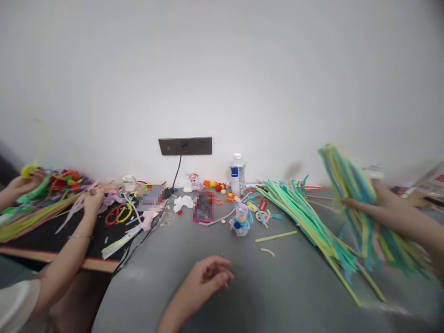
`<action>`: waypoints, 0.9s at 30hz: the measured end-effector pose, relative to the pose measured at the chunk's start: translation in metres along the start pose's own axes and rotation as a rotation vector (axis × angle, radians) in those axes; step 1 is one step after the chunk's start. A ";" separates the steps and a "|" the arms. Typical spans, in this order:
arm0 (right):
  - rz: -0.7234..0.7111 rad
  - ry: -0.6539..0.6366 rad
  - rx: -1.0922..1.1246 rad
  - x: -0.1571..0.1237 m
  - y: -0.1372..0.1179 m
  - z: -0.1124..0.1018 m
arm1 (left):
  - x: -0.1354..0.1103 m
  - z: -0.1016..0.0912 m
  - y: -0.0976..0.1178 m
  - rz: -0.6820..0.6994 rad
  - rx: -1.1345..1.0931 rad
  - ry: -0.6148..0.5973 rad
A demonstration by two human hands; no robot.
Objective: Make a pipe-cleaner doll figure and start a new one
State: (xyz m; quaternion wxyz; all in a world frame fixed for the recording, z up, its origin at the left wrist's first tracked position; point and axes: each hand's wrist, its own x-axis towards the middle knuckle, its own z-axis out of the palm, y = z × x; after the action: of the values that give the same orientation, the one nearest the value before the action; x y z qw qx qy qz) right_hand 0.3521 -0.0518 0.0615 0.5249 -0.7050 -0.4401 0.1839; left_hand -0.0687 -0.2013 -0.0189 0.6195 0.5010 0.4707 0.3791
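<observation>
My right hand [378, 208] is raised at the right and closed around a bundle of green, yellow and blue pipe cleaners [347, 180], which is smeared by motion. A second pile of the same pipe cleaners [305, 217] fans out across the grey table [263, 296] just left of it. My left hand [210, 276] rests on the table near the front, fingers curled in with nothing visible in them. Beyond it stands a small pink and blue pipe-cleaner figure [240, 221], with a loose green piece [275, 237] lying nearby.
A phone [203, 206], a water bottle [237, 173] and small craft figures sit near the wall under a dark socket [185, 146]. At the left another person's hands [92, 199] work coloured pipe cleaners over a black mat [52, 236].
</observation>
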 end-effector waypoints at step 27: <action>-0.464 0.017 -1.019 -0.035 0.091 0.100 | 0.038 -0.036 -0.031 0.178 0.018 0.297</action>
State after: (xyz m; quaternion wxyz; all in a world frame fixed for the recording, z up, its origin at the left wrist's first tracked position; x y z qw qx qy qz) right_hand 0.3002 -0.0278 -0.0661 0.1479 -0.7558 -0.6125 -0.1781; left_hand -0.0926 -0.1623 -0.0592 0.5026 0.4847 0.5142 0.4980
